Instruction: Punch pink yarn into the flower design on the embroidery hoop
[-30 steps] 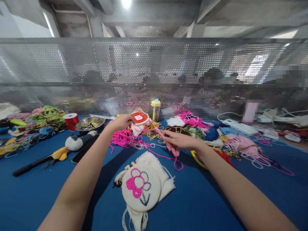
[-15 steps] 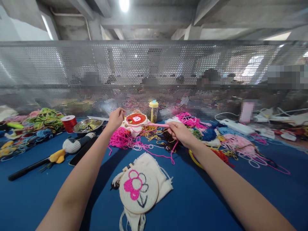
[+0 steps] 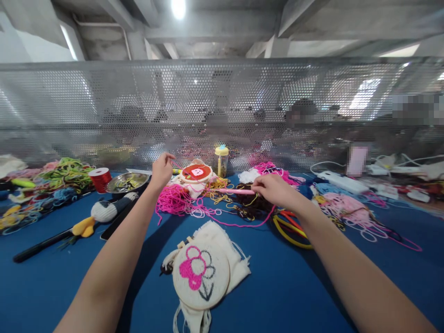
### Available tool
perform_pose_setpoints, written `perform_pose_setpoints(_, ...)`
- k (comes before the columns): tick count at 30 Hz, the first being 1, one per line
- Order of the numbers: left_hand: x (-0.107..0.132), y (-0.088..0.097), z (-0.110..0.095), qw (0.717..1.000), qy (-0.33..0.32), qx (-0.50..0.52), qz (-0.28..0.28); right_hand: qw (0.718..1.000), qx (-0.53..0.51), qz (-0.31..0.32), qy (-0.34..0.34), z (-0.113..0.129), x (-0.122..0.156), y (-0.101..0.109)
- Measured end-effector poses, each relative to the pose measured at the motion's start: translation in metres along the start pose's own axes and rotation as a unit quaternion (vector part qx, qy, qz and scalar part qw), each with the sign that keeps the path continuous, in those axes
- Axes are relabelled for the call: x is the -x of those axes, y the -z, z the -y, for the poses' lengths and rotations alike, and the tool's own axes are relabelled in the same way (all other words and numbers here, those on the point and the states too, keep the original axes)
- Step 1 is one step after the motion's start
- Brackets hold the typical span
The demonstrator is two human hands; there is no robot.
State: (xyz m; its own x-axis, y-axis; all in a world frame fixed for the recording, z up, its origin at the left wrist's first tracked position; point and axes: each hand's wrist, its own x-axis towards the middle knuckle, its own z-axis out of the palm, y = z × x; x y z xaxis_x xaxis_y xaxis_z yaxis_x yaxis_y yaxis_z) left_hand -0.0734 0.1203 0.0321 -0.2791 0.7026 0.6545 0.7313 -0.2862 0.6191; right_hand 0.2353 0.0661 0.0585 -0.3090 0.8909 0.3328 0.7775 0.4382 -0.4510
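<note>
Pink pen-like tool [image 3: 234, 191] held above the counter [image 3: 277, 282], beyond the flower hoop [image 3: 185, 289]. Long axis runs left–right, nearly level; thin tip points left, towards the front of the red hoop [image 3: 196, 172]. I have its thick end in the right hand [image 3: 272, 188], fingers pinching. Left hand [image 3: 162, 170] raised left of the red hoop, fingertips together on a pink strand [image 3: 178, 165]. Magenta yarn [image 3: 173, 200] heaped between.
</note>
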Motion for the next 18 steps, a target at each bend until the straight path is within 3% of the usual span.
perform_pose_setpoints(5,-0.001,0.001,0.002,1.000,0.010,-0.007,-0.005,0.996,0.065,0.046,-0.026,0.003,0.004,0.007)
perform_pose_setpoints(10,-0.001,0.004,-0.001,0.999,0.014,-0.031,0.019,0.991,0.049,0.120,-0.031,0.006,0.008,0.013)
perform_pose_setpoints(12,-0.001,0.004,-0.003,0.997,0.006,-0.041,0.064,0.988,-0.071,0.127,-0.043,0.008,0.009,0.012)
perform_pose_setpoints(15,0.003,0.001,-0.006,0.984,-0.027,-0.044,0.172,0.949,-0.297,0.089,-0.052,0.012,0.008,0.008)
perform_pose_setpoints(18,0.011,-0.006,-0.013,0.956,-0.073,-0.038,0.280,0.931,-0.361,0.045,-0.038,0.017,0.007,0.008)
